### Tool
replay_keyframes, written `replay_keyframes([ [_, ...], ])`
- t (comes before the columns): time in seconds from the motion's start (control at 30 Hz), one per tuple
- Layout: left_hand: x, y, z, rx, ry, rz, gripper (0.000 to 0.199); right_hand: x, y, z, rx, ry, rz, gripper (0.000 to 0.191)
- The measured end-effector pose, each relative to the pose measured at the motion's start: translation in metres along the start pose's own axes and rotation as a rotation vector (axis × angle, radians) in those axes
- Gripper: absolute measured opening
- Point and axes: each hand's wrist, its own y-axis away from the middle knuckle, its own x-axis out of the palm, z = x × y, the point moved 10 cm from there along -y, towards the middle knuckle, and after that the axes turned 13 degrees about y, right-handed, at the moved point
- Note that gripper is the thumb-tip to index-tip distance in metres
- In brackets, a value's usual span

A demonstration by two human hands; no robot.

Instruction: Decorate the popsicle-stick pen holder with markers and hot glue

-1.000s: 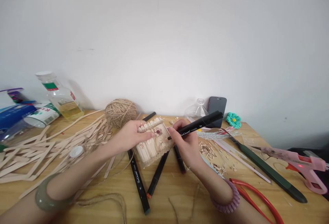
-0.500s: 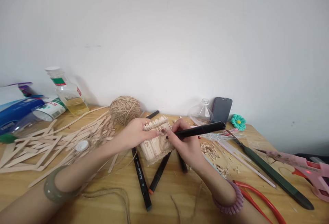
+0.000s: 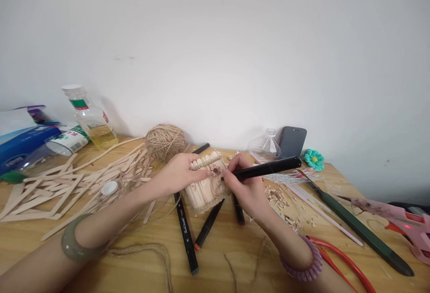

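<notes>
My left hand (image 3: 183, 172) is closed on a small holder made of wooden craft sticks (image 3: 200, 193), tilted above the table. Twine is wound around its upper and lower ends, and a brown-red flower is drawn on its side. In my right hand (image 3: 244, 187) is a black marker (image 3: 268, 168), its tip at the sticks beside the flower and its rear end pointing right. Below the holder lie more black markers, one with a dark green end (image 3: 186, 234) and one with an orange-red end (image 3: 208, 225).
Loose craft sticks (image 3: 63, 192) and a twine ball (image 3: 165, 142) lie left and behind. A glass bottle (image 3: 97, 125) stands by the wall. Rightward are a phone (image 3: 293, 143), wood scraps (image 3: 277, 196), a dark green cutter (image 3: 359, 226), red-handled pliers (image 3: 349, 259) and a pink glue gun (image 3: 399, 221).
The whole view has shifted slightly. The marker stays in my right hand near the drawn flower, and my left hand keeps its hold on the craft-stick holder.
</notes>
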Motion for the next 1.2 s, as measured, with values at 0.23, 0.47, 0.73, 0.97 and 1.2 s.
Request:
replay_keyframes([
  [0.23,0.0015,0.0018,-0.0029,0.008,-0.007,-0.011,0.026,-0.0032,0.0003,-0.0008,0.016,0.031,-0.029,0.018],
  [0.47,0.0015,0.0016,0.0002,-0.021,-0.01,-0.013,0.03,-0.0007,0.0004,-0.0027,0.031,0.028,0.003,0.019],
  [0.73,0.0013,0.0013,-0.0013,-0.007,-0.03,-0.014,0.03,-0.0009,0.0008,-0.0025,0.028,0.007,-0.002,0.019],
  [0.97,0.0015,0.0018,-0.0008,0.014,-0.017,-0.005,0.034,0.0024,0.0028,-0.0017,0.022,-0.023,0.026,0.02],
  [1.2,0.0006,0.0031,-0.0015,-0.013,-0.055,-0.015,0.037,0.0032,0.0027,0.0003,0.014,-0.031,0.03,0.02],
])
